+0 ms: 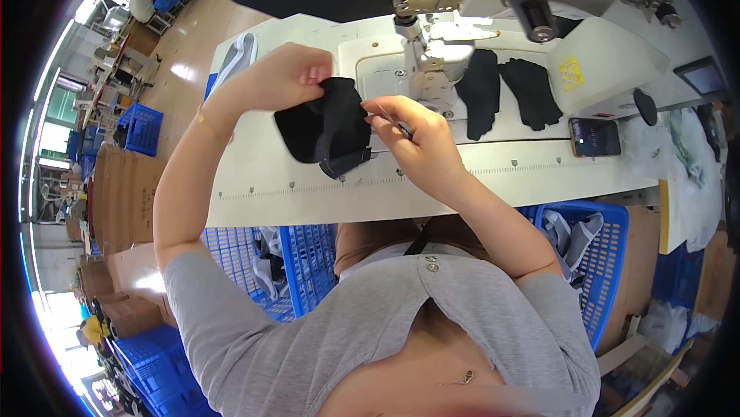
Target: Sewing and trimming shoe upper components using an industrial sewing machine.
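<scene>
One black fabric piece (344, 120), held above the pale worktable (262, 200) left of the sewing machine (441, 70); I take it as raised there to keep it clear of the needle area and in easy sight. Left hand (287, 75), one: fingers drawn narrow, pinching the fabric's upper edge, presumably to steady it. Right hand (426, 142), one: curled around a small slim tool (404, 130), fingertips at the fabric's right edge; the fingers hide most of the tool, so from my remote feed I cannot tell its kind. Black gloves, two: one beside the machine (481, 95), one farther right (532, 93), both laid flat, perhaps to keep them apart from the held piece. Phone (595, 137), one, dark-faced, near the table's right end. Blue baskets below the table, at least two: left (310, 267) and right (603, 282), both containing grey pieces, probably placed within arm's reach.
</scene>
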Tool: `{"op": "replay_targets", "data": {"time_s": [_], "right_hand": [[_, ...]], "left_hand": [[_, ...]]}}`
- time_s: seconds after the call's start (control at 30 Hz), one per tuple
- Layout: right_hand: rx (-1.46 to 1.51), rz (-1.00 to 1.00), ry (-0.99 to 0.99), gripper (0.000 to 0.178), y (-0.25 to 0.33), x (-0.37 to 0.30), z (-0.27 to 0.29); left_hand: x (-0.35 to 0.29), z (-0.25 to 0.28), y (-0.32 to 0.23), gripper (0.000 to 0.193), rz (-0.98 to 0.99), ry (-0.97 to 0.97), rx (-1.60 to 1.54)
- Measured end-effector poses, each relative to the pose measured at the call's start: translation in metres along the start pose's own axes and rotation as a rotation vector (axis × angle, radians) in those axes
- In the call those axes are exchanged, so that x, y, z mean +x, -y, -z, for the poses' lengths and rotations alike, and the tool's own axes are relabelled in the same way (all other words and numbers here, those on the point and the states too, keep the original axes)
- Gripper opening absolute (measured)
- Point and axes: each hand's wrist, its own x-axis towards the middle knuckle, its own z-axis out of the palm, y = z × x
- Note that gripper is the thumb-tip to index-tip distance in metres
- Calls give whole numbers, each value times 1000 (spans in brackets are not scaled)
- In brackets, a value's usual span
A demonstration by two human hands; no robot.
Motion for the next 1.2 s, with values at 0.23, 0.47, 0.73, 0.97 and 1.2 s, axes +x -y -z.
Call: {"op": "replay_targets", "data": {"time_s": [0.23,0.47,0.73,0.97,1.2], "right_hand": [[388,-126,153,28,-6,21,-42],[238,-357,249,29,-35,14,-47],[-173,38,218,19,-13,1,15],[-117,57,-77,18,-16,0,15],[-323,179,-113,23,-6,-23,-8]], "left_hand": [[-86,-16,-53,12,214,-578,278],[-81,-80,-39,15,508,-139,-633],[-23,-87,4,36,-207,115,-834],[-10,-69,-11,17,7,91,-615],[-35,-85,-28,15,304,-414,-555]]}}
